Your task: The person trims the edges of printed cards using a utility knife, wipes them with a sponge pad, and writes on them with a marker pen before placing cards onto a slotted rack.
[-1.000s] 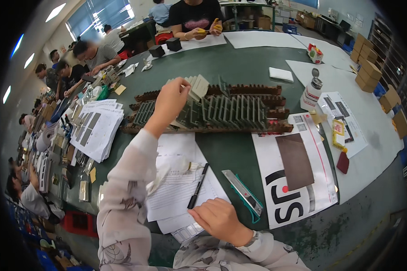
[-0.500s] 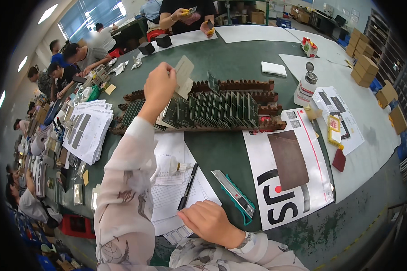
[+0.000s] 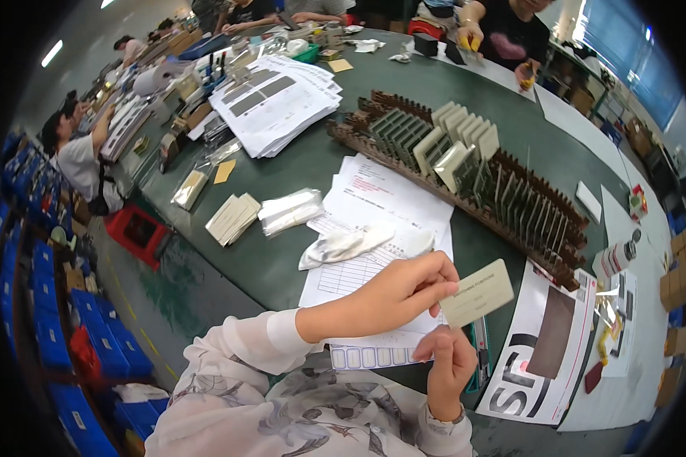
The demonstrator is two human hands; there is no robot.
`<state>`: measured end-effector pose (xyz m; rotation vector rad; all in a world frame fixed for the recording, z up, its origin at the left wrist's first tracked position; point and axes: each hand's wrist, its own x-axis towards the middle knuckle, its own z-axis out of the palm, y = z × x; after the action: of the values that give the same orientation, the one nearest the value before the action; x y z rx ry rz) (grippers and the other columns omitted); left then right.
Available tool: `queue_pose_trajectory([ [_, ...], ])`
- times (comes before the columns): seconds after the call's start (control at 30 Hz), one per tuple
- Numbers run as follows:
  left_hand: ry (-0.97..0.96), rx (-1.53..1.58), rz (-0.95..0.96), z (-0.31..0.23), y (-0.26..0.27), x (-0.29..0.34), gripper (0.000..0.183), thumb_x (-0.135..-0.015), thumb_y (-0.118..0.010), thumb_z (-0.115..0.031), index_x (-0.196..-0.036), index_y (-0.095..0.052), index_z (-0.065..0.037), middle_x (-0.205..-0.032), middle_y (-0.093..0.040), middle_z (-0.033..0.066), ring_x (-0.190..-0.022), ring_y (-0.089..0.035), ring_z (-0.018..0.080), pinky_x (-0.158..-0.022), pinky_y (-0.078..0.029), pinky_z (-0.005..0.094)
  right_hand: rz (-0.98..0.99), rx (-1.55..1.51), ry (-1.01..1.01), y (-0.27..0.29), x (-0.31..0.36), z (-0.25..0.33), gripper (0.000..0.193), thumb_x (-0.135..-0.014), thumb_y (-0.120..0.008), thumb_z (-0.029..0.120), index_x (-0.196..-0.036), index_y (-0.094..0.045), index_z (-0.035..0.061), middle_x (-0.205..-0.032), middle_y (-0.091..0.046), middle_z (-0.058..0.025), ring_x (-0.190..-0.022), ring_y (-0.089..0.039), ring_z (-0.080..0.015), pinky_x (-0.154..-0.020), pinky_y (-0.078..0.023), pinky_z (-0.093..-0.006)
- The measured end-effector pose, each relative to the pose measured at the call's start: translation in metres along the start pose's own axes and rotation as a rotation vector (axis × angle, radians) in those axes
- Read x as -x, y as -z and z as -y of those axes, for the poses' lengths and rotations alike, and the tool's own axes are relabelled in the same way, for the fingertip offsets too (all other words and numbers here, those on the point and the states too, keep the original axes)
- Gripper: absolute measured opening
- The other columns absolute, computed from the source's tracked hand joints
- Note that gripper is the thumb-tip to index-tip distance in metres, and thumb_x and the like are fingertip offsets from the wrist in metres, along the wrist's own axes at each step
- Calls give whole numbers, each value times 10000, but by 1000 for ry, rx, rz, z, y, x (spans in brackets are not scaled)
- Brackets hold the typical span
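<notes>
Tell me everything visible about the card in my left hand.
The card is cream, flat and rectangular, with rounded corners, perhaps plastic. Dark print marks its visible face. It is held up tilted over the table, pinched at its left end by the left hand. Whether the right hand touches it is unclear.

Red stool near blue bins at left

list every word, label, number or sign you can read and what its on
Printed wording isn't copied here; it stands on:
Cream card in the left hand: small dark print, partly too small to read.
White poster: large black characters.
Form sheet: red and black lines, too small.
White bottle: label, blurred.
Blue bins: labels, too small.
</notes>
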<state>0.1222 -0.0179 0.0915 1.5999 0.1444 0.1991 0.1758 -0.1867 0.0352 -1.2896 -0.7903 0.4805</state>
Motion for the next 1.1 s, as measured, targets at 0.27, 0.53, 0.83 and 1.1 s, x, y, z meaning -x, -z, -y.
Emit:
queue_pose_trajectory([
  [0.27,8,-19,145,-2,8,16,147,-998,-528,-157,-1034,-546,-15,-777,-604,46,-707,-596,94,-650,-471,267,-192,-20,-120,3,4,-3,434,-1032,-449,299,-851,-624,-55,-680,-629,-79,-544,-566,-115,-492,-406,-229],
  [0.53,103,-730,-745,5,100,43,427,-950,-595,-246,-1320,-480,-66,-860,-638,124,-755,-627,255,-691,-492,379,-242,0,-126,4,6,-6,378,-1031,-465,318,-896,-563,-21,-685,-580,-77,-513,-499,-116,-466,-386,-230],
  [0.83,253,-913,-885,35,249,104,350,-909,-628,-180,-1192,-567,16,-783,-623,120,-724,-617,216,-638,-482,345,-216,50,-155,0,3,1,427,-1023,-487,254,-790,-643,-68,-668,-639,-94,-535,-566,-118,-499,-421,-232],
  [1.1,-50,-469,-507,1,213,-79,259,-971,-537,-178,-1196,-581,-57,-809,-614,25,-670,-568,71,-524,-429,205,-137,5,-126,13,0,1,396,-1026,-483,242,-831,-653,-58,-767,-689,-116,-576,-602,-109,-516,-452,-231],
])
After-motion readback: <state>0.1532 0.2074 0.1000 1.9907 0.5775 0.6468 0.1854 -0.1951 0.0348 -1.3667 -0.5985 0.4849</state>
